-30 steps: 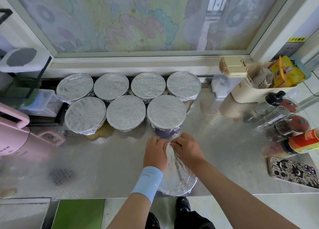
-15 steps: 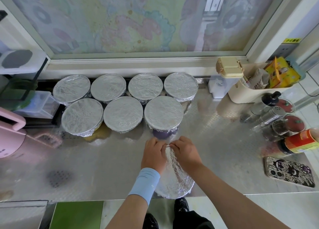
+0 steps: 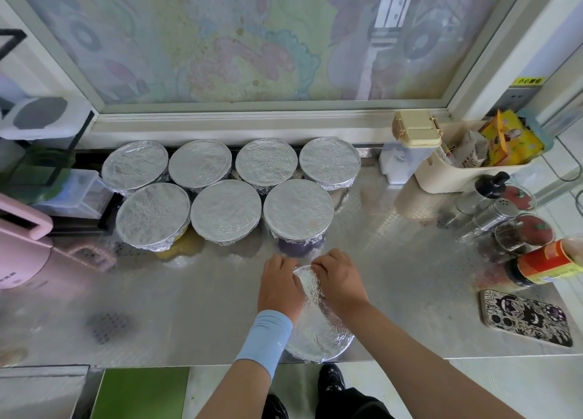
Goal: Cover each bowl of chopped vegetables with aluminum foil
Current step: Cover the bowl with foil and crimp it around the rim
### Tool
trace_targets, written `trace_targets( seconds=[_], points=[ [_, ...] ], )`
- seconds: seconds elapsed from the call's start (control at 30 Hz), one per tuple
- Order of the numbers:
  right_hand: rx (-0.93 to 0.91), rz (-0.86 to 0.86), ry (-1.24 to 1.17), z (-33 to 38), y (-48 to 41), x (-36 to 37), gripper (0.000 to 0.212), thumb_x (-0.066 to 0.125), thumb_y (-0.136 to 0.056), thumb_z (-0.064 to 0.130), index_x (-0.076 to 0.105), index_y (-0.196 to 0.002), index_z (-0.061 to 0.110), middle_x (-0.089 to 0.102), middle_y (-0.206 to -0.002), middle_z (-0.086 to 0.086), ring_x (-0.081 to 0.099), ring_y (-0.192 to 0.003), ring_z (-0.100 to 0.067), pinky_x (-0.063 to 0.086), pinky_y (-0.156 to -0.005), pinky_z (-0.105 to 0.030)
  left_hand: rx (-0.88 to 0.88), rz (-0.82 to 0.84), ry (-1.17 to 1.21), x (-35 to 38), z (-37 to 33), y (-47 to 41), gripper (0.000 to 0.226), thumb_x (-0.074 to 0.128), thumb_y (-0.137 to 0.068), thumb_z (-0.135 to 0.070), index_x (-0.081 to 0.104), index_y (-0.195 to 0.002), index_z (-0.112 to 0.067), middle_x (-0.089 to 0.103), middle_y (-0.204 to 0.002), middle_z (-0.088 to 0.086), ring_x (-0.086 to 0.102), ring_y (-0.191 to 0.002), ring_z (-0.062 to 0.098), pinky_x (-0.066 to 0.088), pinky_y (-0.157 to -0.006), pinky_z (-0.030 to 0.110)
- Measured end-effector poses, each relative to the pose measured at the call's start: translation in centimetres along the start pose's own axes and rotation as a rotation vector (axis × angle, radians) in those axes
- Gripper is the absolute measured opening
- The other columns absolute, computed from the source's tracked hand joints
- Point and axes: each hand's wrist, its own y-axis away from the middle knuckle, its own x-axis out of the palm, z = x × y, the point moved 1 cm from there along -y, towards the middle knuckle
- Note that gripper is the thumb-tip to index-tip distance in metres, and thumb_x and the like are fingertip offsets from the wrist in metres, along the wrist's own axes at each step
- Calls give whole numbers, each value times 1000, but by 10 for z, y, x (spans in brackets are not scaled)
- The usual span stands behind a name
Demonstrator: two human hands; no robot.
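At the tabletop's (image 3: 189,308) near edge the last bowl (image 3: 328,352) lies under and nearward of the left hand (image 3: 279,287) and right hand (image 3: 339,281), equally close, whose curled fingers (image 3: 320,265) pinch the foil (image 3: 312,295) over its far rim.

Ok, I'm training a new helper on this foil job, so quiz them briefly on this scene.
1. How many foil-covered bowls stand in the two back rows?
2. True or false: the left hand and the right hand both grip the front bowl at its far rim.
3. What lies flat on the counter at far right? A phone, B knife, C plate.
Key: 1 seven; 2 true; 3 A.
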Motion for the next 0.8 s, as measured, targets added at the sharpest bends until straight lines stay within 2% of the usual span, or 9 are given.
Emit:
trace_targets(
  seconds=[0.07,0.17,0.23,0.33,0.4,0.47,0.6,0.7,0.8],
  points=[
    [30,20,-35,-2,0,1,11,66,-89,15,75,-82,13,56,-80,-4,54,-81,-25,46,-73,-35,34,7,21,2,1,-1,26,49,-86,0,66,-101,-13,53,-100,2,44,-100,19,43,-87,30],
    [39,41,-55,-5,1,1,12,66,-89,18,75,-85,13,53,-80,-3,52,-83,-25,44,-73,-33,29,-25,70,6,4,-2,14,53,-94,-13,67,-96,-12,55,-98,2,45,-99,20,44,-86,33],
    [34,47,-52,-7,0,3,12,66,-90,18,75,-85,12,52,-80,-4,52,-83,-26,44,-73,-34,22,-16,74,8,6,-4,16,52,-98,-18,66,-93,-11,54,-99,2,44,-99,19,41,-87,31],
    [-8,46,-26,-6,-2,3,13,66,-89,18,75,-84,11,55,-79,-6,54,-80,-28,48,-72,-39,-9,-22,75,8,6,-3,18,49,-99,-17,65,-93,-11,54,-101,2,42,-101,18,38,-87,27],
    [-72,39,1,-5,-4,2,14,64,-88,20,74,-81,13,57,-82,-5,56,-81,-28,50,-75,-42,-7,-34,62,8,6,0,17,48,-99,-14,64,-92,-11,54,-100,1,42,-99,17,41,-85,30],
    [-87,36,54,-2,-4,1,10,64,-87,19,72,-83,15,59,-88,-3,56,-86,-27,48,-80,-41,19,-40,42,9,9,3,17,47,-98,-12,65,-97,-13,55,-100,-1,43,-96,17,43,-84,32],
    [-66,57,106,-2,4,2,12,64,-86,11,73,-90,18,62,-85,-1,58,-83,-27,49,-80,-39,-8,-72,61,11,10,6,19,47,-98,-12,65,-101,-17,59,-95,-1,43,-93,17,44,-83,32],
    [18,84,0,-3,4,2,15,61,-90,12,76,-89,14,60,-85,-3,56,-85,-25,47,-82,-37,-3,-45,44,14,8,8,19,43,-100,-14,62,-101,-16,56,-96,-1,42,-94,17,41,-82,30],
    [46,113,-26,-2,4,2,17,59,-92,14,76,-90,14,58,-86,-4,54,-87,-24,46,-83,-36,-87,51,33,11,6,9,23,35,-102,-22,57,-106,-19,57,-98,-2,48,-95,17,38,-78,26]
  ],
)
